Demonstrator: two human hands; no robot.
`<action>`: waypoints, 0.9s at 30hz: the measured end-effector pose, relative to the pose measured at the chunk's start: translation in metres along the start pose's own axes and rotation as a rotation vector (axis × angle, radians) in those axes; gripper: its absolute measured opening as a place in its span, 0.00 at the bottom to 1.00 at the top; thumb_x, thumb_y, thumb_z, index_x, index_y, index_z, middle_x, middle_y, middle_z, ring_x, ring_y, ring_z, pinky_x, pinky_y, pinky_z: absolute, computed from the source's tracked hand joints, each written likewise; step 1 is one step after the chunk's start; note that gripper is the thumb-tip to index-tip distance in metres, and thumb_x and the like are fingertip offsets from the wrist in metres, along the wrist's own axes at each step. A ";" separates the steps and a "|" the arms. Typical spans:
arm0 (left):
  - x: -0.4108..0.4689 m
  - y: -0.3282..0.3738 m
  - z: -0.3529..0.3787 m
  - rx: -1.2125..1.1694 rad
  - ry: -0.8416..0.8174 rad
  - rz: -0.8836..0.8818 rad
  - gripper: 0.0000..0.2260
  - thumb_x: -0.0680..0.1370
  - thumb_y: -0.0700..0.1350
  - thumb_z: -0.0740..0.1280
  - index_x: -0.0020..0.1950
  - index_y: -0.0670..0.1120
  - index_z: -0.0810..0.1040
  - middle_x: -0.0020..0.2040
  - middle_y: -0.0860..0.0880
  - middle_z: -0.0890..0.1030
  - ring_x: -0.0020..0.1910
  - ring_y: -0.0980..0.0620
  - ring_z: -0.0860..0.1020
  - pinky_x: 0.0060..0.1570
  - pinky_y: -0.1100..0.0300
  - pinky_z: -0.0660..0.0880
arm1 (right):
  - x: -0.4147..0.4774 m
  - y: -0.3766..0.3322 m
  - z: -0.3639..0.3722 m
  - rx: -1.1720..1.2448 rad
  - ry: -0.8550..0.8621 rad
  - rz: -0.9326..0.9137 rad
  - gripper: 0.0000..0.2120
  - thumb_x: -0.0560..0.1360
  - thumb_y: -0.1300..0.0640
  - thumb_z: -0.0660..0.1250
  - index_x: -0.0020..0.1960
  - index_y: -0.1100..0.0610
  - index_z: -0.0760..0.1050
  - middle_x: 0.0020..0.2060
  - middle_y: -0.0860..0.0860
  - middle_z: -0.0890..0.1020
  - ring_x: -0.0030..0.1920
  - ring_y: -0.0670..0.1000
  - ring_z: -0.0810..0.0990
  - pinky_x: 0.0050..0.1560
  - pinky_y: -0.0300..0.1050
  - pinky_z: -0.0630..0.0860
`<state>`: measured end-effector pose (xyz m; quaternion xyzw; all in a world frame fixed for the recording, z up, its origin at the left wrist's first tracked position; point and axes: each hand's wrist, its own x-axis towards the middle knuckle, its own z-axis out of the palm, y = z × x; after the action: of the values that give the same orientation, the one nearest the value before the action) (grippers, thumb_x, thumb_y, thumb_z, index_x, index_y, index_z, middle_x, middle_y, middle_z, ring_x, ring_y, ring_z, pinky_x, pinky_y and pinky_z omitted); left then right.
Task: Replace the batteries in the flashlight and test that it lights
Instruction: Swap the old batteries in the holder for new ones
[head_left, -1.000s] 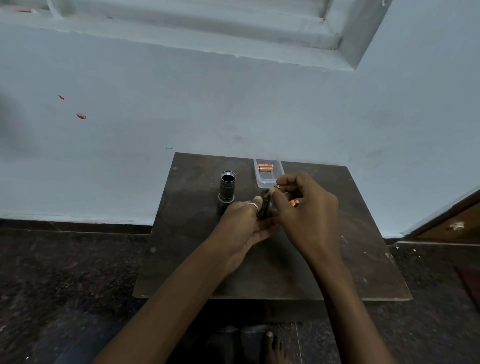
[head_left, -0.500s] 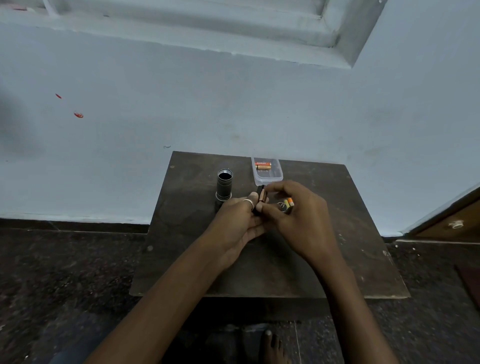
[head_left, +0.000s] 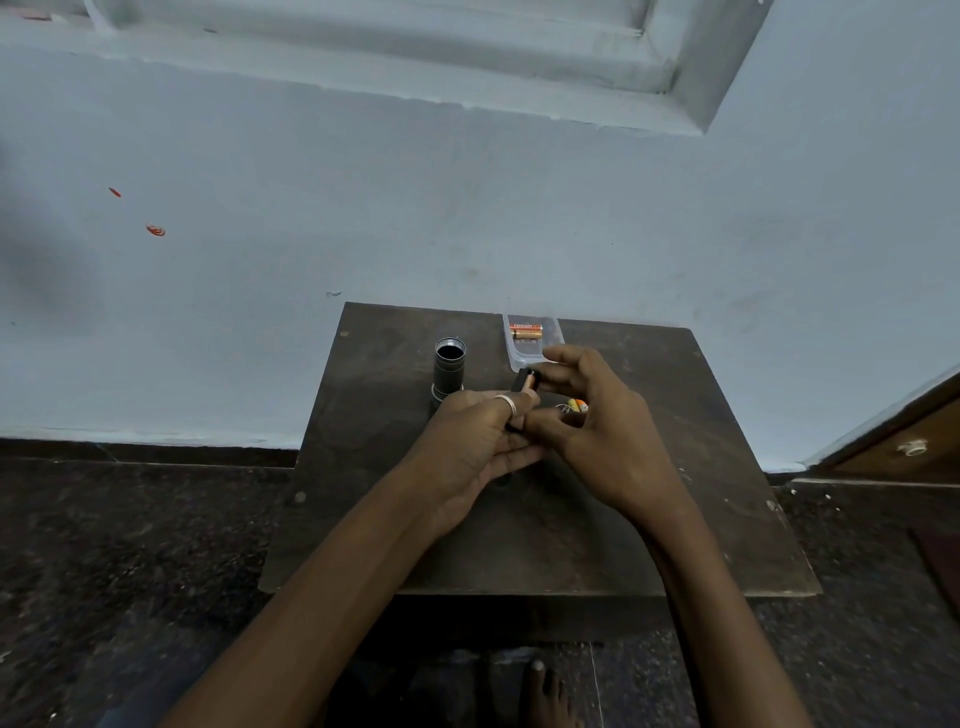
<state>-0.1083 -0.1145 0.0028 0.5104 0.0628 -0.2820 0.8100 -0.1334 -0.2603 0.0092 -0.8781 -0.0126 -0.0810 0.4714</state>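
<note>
Change from half a second back: fingers of right hand lifted and fanned out, forefinger now stretched toward clear plastic box; more of black battery holder bared, copper-coloured battery showing at its far end. Left hand as one grip, curled round the holder's lower half, silver ring on one finger; right grip pinching the holder lengthways, thumb at near end, bent finger at far end. Just left of both hands, upright on dark brown wooden surface: black cylindrical metal flashlight body, open mouth up. Two orange batteries lying in the box; yellow-and-orange loose batteries just behind right hand. Beyond, pale blue wall; below, dark speckled floor; bare foot at bottom edge.
</note>
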 end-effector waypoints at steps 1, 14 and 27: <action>0.000 0.000 0.000 -0.002 -0.005 0.006 0.08 0.81 0.40 0.64 0.53 0.38 0.81 0.52 0.36 0.85 0.51 0.45 0.85 0.44 0.56 0.83 | 0.000 0.000 0.000 0.001 0.000 -0.005 0.29 0.71 0.61 0.78 0.69 0.51 0.71 0.55 0.37 0.81 0.58 0.32 0.78 0.49 0.27 0.75; -0.002 0.003 0.004 -0.057 -0.068 0.013 0.11 0.84 0.45 0.60 0.56 0.44 0.81 0.45 0.47 0.88 0.48 0.51 0.86 0.41 0.58 0.82 | 0.000 -0.006 0.000 -0.002 0.016 -0.029 0.33 0.70 0.64 0.77 0.71 0.50 0.69 0.56 0.38 0.79 0.55 0.29 0.77 0.49 0.29 0.77; 0.001 -0.003 0.001 0.000 0.015 0.029 0.13 0.85 0.42 0.56 0.59 0.41 0.79 0.52 0.41 0.86 0.53 0.47 0.85 0.50 0.54 0.83 | -0.002 -0.010 0.000 -0.021 -0.006 -0.046 0.36 0.70 0.66 0.77 0.70 0.44 0.65 0.58 0.39 0.79 0.46 0.43 0.84 0.47 0.34 0.79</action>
<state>-0.1090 -0.1172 0.0002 0.5133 0.0615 -0.2662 0.8135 -0.1362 -0.2549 0.0175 -0.8827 -0.0334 -0.0892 0.4602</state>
